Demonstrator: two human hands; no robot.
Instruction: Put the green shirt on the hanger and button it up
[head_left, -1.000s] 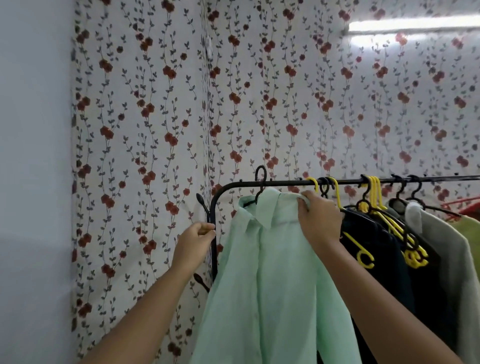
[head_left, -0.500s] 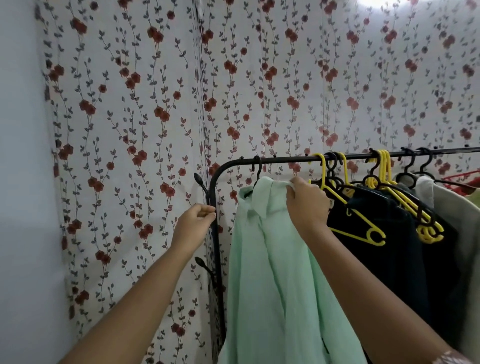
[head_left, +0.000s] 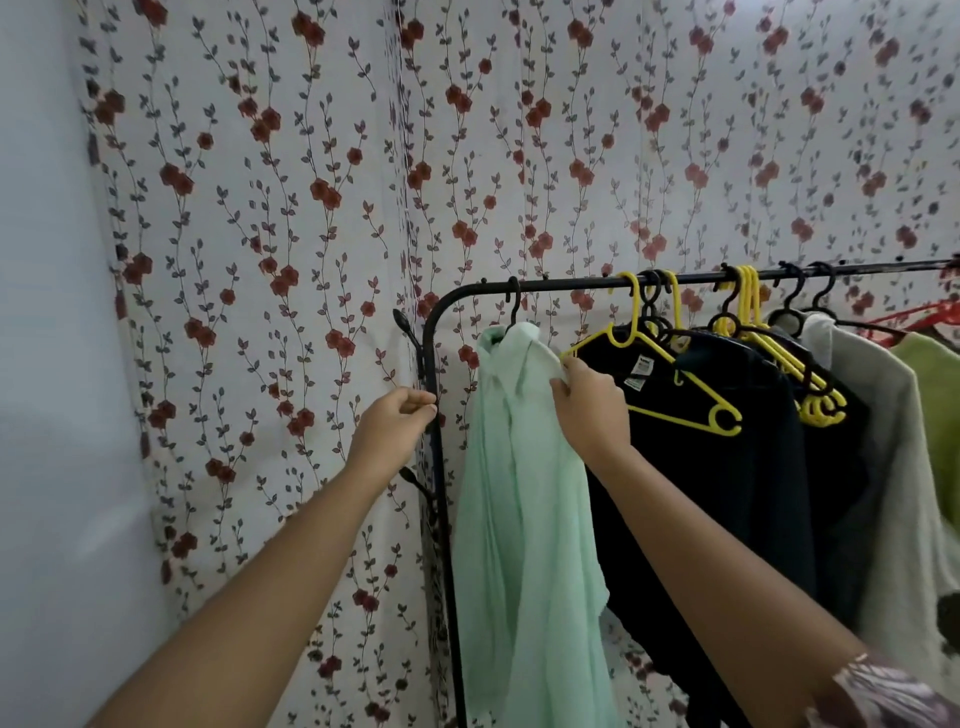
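The pale green shirt hangs on a black hanger hooked at the left end of the black clothes rail. My right hand pinches the shirt's right shoulder fabric just below the collar. My left hand is curled round the rail's upright post to the left of the shirt. The shirt's front faces left and its buttons are not visible.
To the right of the shirt hang an empty yellow hanger, dark garments, more yellow hangers, a grey garment and an olive one. Floral wallpaper covers the corner behind; side hooks jut from the post.
The view has dropped and shifted, so the rail sits lower and further right. My right hand has slid slightly down the shirt's shoulder. My left hand stays on the post.
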